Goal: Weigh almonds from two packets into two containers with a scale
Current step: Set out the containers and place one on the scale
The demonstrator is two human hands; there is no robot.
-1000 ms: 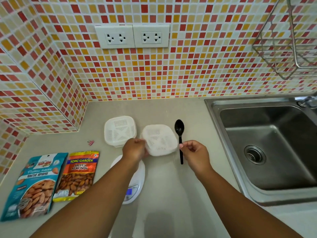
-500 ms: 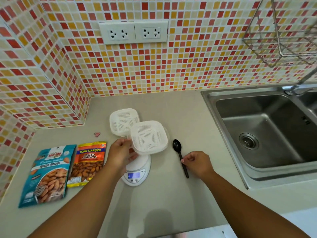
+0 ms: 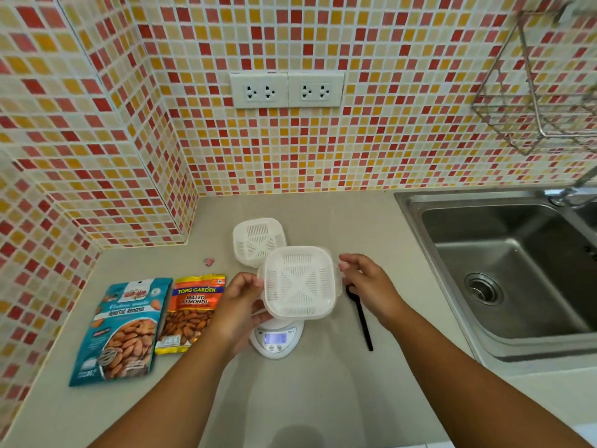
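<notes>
**The box could tip off the little scale**

We hold a white square plastic box with a slotted tray inside [image 3: 298,281] over the small white round scale with a lit screen [image 3: 277,338]. It may already sit on the scale; we cannot tell. The box is much wider than the scale, so if we let go off-centre it could tip and slide. Our left hand [image 3: 240,305] grips its left edge with curled fingers. Our right hand [image 3: 365,281] is spread, fingertips near its right edge; we cannot tell if they touch.

The blue packet of roasted almonds [image 3: 124,331] and the orange packet of salted almonds [image 3: 190,313], both still shut, lie left of our left hand. A second white box [image 3: 256,237] sits beyond our hands.

Half a second ago our right hand rested on the black plastic spoon [image 3: 360,318]. Now it has let go and come up to the box.
</notes>
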